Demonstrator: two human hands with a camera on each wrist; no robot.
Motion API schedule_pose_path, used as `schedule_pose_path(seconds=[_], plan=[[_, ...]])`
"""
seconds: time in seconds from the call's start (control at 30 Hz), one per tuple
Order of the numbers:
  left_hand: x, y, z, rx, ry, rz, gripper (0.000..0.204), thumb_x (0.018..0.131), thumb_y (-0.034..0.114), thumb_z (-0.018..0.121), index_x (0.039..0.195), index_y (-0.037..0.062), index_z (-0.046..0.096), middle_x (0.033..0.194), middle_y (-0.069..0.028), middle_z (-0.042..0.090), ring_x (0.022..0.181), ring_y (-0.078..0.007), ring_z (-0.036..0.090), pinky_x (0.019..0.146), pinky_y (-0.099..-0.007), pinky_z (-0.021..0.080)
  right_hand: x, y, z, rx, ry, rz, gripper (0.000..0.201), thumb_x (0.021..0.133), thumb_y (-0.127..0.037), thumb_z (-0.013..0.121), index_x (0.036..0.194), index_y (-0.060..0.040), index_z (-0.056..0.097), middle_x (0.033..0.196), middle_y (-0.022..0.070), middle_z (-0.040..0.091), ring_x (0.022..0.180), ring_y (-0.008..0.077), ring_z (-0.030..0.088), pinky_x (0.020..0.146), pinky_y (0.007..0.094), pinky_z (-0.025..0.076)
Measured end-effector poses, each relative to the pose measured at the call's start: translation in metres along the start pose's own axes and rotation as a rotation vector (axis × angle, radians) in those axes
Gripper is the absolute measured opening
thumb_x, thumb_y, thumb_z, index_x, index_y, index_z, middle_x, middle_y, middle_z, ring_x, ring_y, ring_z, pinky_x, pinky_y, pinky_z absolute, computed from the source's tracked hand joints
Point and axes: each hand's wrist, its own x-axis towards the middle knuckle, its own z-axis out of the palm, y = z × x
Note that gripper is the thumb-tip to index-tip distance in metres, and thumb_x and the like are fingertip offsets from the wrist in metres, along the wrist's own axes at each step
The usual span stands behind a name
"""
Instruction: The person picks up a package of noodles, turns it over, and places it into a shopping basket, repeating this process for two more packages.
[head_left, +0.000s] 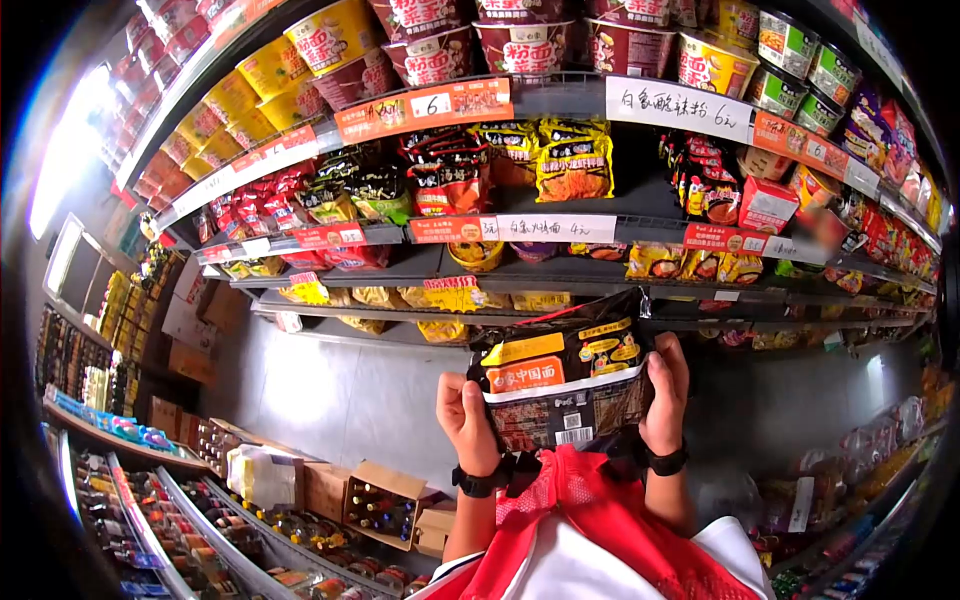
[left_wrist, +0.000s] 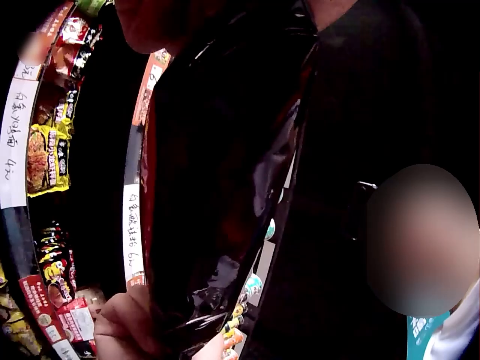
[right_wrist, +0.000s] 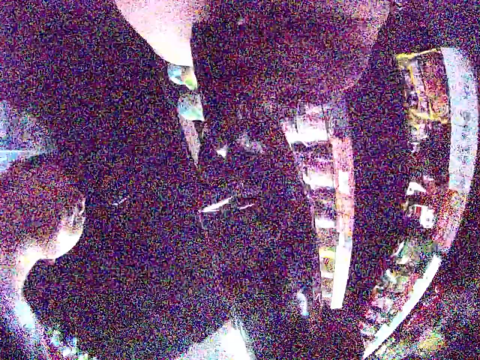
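Noodle pack, black with an orange label, sits between your two hands, its printed face turned up towards you and its barcode on the side nearest your wrists. Your left hand grips one end and your right hand grips the other, each thumb on your side of the pack. Ahead of your hands and apart from them stand the store shelves, with a yellow pack on one of them, well beyond your fingers. You seem to be at the step of inspecting the print. The next move probably calls for an even hold on both ends; should you free one hand, let the other take the weight first.
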Motion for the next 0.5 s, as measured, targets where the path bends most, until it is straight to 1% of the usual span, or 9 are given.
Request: schedule_pose_path(seconds=[0.07, 0.1, 0.2, 0.3, 0.43, 0.5], plan=[[0.000, -0.001, 0.000, -0.002, -0.004, 0.027, 0.019, 0.090, 0.013, 0.048, 0.074, 0.0070, 0.040, 0.070, 0.0054, 0.036, 0.065, -0.0035, 0.029, 0.058, -0.0191, 0.026, 0.000, 0.001, 0.000, -0.037, 0.003, -0.021, 0.014, 0.087, -0.018, 0.048, 0.087, -0.0042, 0.046, 0.080, -0.0026, 0.044, 0.076, 0.0053, 0.038, 0.071, 0.0202, 0.032], [-0.001, 0.006, 0.003, -0.004, -0.003, 0.017, 0.019, 0.090, 0.013, 0.048, 0.074, 0.0069, 0.040, 0.070, 0.0052, 0.036, 0.065, -0.0035, 0.030, 0.058, -0.0189, 0.026, 0.001, 0.002, 0.000, -0.024, -0.010, -0.016, 0.014, 0.087, -0.018, 0.048, 0.088, -0.0041, 0.047, 0.080, -0.0025, 0.044, 0.076, 0.0054, 0.038, 0.071, 0.0203, 0.032], [-0.001, 0.008, 0.002, -0.032, -0.004, 0.004, 0.018, 0.091, 0.013, 0.048, 0.075, 0.0067, 0.041, 0.070, 0.0051, 0.036, 0.064, -0.0035, 0.030, 0.058, -0.0189, 0.026, 0.002, 0.002, 0.000, 0.010, -0.040, -0.006, 0.013, 0.087, -0.017, 0.049, 0.089, -0.0038, 0.047, 0.081, -0.0022, 0.044, 0.077, 0.0060, 0.038, 0.072, 0.0204, 0.032], [0.000, 0.006, 0.001, -0.020, -0.003, 0.017, 0.018, 0.091, 0.013, 0.047, 0.075, 0.0067, 0.041, 0.070, 0.0050, 0.036, 0.065, -0.0035, 0.030, 0.058, -0.0188, 0.026, 0.001, 0.012, -0.006, 0.043, 0.003, 0.042, 0.012, 0.087, -0.015, 0.049, 0.091, -0.0034, 0.048, 0.083, -0.0024, 0.045, 0.078, 0.0059, 0.039, 0.073, 0.0203, 0.033], [-0.001, 0.004, 0.000, -0.025, -0.009, -0.002, 0.019, 0.091, 0.014, 0.047, 0.075, 0.0068, 0.040, 0.070, 0.0049, 0.037, 0.065, -0.0036, 0.030, 0.058, -0.0189, 0.027, 0.003, 0.006, -0.001, 0.038, -0.030, -0.012, 0.012, 0.087, -0.014, 0.048, 0.093, -0.0037, 0.047, 0.084, -0.0029, 0.045, 0.078, 0.0051, 0.039, 0.073, 0.0197, 0.032], [0.000, 0.005, 0.002, -0.048, -0.007, 0.001, 0.019, 0.091, 0.014, 0.047, 0.075, 0.0070, 0.040, 0.069, 0.0048, 0.037, 0.065, -0.0036, 0.030, 0.058, -0.0190, 0.027, 0.005, 0.002, 0.004, 0.003, -0.015, 0.003, 0.009, 0.086, -0.014, 0.045, 0.087, -0.0050, 0.046, 0.079, -0.0045, 0.039, 0.072, 0.0045, 0.033, 0.067, 0.0196, 0.028]])
